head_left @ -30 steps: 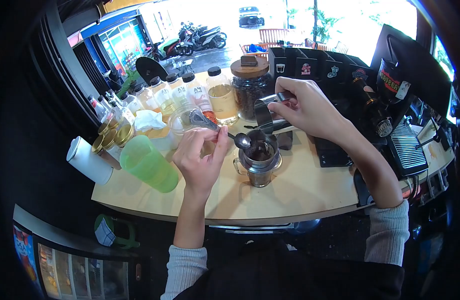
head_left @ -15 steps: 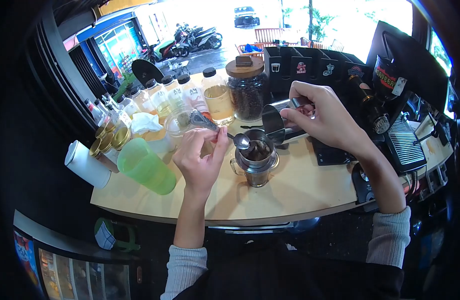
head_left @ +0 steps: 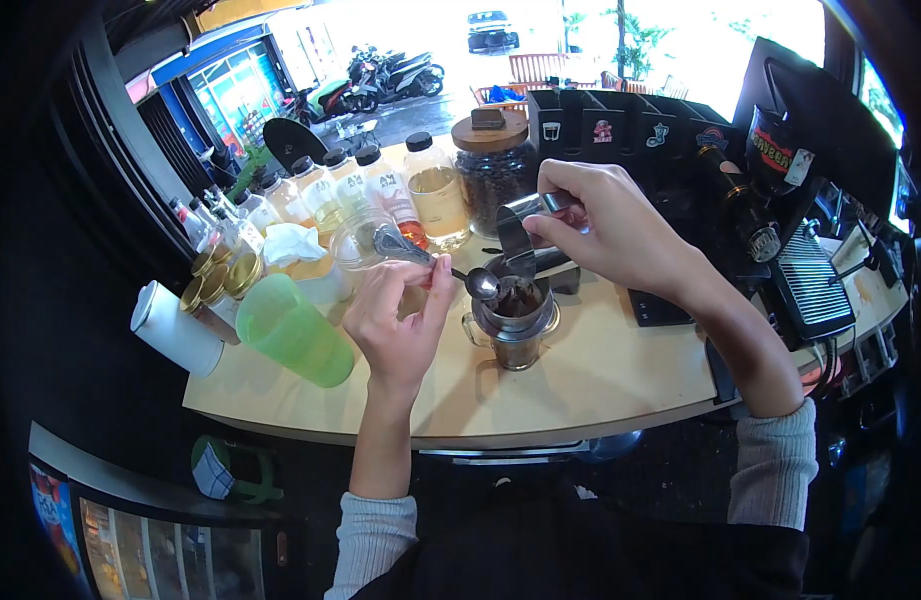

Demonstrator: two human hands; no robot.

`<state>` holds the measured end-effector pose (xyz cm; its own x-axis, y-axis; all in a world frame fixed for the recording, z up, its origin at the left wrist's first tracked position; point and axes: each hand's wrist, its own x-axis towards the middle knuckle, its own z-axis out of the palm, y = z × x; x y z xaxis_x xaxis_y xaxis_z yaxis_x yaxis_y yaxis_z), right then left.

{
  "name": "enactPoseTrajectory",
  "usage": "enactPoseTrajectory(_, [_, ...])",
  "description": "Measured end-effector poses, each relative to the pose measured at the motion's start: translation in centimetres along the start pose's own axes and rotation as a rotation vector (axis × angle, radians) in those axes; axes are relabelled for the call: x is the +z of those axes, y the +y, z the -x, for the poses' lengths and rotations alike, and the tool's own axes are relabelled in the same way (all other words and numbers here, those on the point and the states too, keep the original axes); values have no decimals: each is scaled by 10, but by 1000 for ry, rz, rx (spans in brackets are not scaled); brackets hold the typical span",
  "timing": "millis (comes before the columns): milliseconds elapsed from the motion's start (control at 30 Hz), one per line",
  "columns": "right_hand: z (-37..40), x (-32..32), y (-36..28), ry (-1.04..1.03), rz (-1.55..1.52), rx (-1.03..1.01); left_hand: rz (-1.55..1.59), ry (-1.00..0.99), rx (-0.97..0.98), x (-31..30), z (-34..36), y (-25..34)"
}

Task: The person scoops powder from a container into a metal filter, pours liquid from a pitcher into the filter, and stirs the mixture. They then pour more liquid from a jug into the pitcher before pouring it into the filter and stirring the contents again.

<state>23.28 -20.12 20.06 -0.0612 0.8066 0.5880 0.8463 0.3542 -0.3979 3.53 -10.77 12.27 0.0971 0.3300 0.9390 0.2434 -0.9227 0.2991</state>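
Near the middle of the counter a glass mug (head_left: 518, 355) with a side handle carries a metal coffee dripper (head_left: 514, 327), dark grounds showing inside. My left hand (head_left: 396, 318) pinches the handle of a metal spoon (head_left: 483, 284), its bowl beside the dripper's rim. In my right hand (head_left: 621, 225) a small steel cup (head_left: 517, 235) is gripped by its handle. The cup is tilted, its mouth low over the dripper; what it holds is hidden. A translucent green tumbler (head_left: 296, 335) stands left of my left hand.
Several capped bottles (head_left: 436, 195) and a wooden-lidded jar of coffee beans (head_left: 496, 180) line the back. A white canister (head_left: 176, 328) leans at the far left in view. Black equipment (head_left: 816, 280) occupies the right. The counter's front edge (head_left: 501, 437) curves before me.
My right hand has moved left with the steel cup, tipping it further down over the dripper. The spoon and my left hand have barely shifted.
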Motion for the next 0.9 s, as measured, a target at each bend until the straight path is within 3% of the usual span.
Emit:
enactPoseTrajectory(233, [-2,0,5,10,27,-25,-9,4,-9,0,2,-3])
enactPoseTrajectory(300, [-1,-4,2,-33,-20,84,-14,-1,-9,0,2,-3])
enactPoseTrajectory(633, [19,-22,0,-63,-30,208,13,-9,-11,6,3,-3])
enactPoseTrajectory(733, [33,-23,9,-34,-96,218,18,-13,6,7,3,-4])
enactPoseTrajectory(800, [44,-20,17,65,-379,298,17,-14,16,8,4,-5])
enactPoseTrajectory(900, [68,-3,67,166,-382,347,12,-33,31,8,6,-7])
